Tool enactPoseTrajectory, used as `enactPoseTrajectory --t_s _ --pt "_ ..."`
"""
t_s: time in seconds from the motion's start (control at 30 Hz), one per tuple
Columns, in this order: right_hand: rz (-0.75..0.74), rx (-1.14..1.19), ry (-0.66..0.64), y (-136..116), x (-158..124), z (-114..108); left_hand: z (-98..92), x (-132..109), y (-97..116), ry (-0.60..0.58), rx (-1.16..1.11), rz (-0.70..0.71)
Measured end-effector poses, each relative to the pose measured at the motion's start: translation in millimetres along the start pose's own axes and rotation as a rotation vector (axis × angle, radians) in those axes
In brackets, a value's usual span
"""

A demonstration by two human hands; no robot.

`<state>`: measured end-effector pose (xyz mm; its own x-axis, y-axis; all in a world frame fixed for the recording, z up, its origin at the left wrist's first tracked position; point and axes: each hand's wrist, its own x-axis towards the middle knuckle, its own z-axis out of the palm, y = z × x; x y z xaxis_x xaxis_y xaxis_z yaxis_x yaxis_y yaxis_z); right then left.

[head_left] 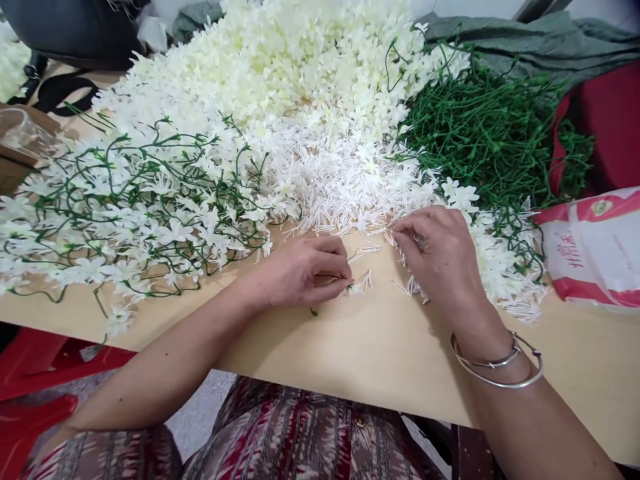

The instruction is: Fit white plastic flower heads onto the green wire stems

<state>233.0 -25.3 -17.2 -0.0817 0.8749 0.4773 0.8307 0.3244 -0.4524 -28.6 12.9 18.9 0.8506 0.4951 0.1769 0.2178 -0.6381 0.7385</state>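
Observation:
My left hand (315, 272) is closed in a pinch on a green plastic flower stem (314, 312). The stem's lower end shows beneath the hand, and a small white tip pokes out at the fingertips. My right hand (440, 250), with two silver bangles at the wrist, has thumb and forefinger pinched together at the edge of a heap of thin white stamens (330, 190). What those fingers hold, if anything, is hidden. Between the hands a few loose stamens (367, 279) lie on the wooden tabletop (350, 353).
Assembled white flowers on green stems (150, 200) spread across the left. Loose white petals (300, 60) are piled at the back. Bare green stems (490, 133) form a heap at the right rear, beside a red and white packet (595, 247). A black bag (70, 33) stands far left.

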Motion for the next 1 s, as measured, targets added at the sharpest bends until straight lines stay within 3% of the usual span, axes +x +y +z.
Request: enactPoseTrajectory --t_s 0.13,0.27,0.37,0.43,0.67,0.83,1.0 --pt "0.074 0.057 0.123 -1.9 2.3 -6.7 1.6 -1.3 -4.5 0.046 0.138 -0.014" --pt "0.129 0.076 0.25 -5.7 2.7 -7.1 12.2 0.7 -5.6 0.235 0.144 0.009" --pt "0.043 0.103 0.218 -9.6 1.9 -3.8 19.5 8.3 -2.9 0.408 0.095 -0.043" --pt "-0.009 0.141 0.163 -12.6 0.4 -1.6 20.4 17.8 -1.0 0.455 0.073 -0.092" --pt "-0.002 0.199 0.109 -22.2 -3.4 3.7 8.2 82.4 -13.6 0.477 0.267 -0.041" --pt "-0.008 0.173 0.074 -20.5 -1.7 9.7 11.3 134.5 -22.4 0.349 0.356 0.042" --pt "-0.005 0.217 0.059 -16.8 0.1 9.6 6.8 148.8 -26.2 0.287 0.449 -0.058"
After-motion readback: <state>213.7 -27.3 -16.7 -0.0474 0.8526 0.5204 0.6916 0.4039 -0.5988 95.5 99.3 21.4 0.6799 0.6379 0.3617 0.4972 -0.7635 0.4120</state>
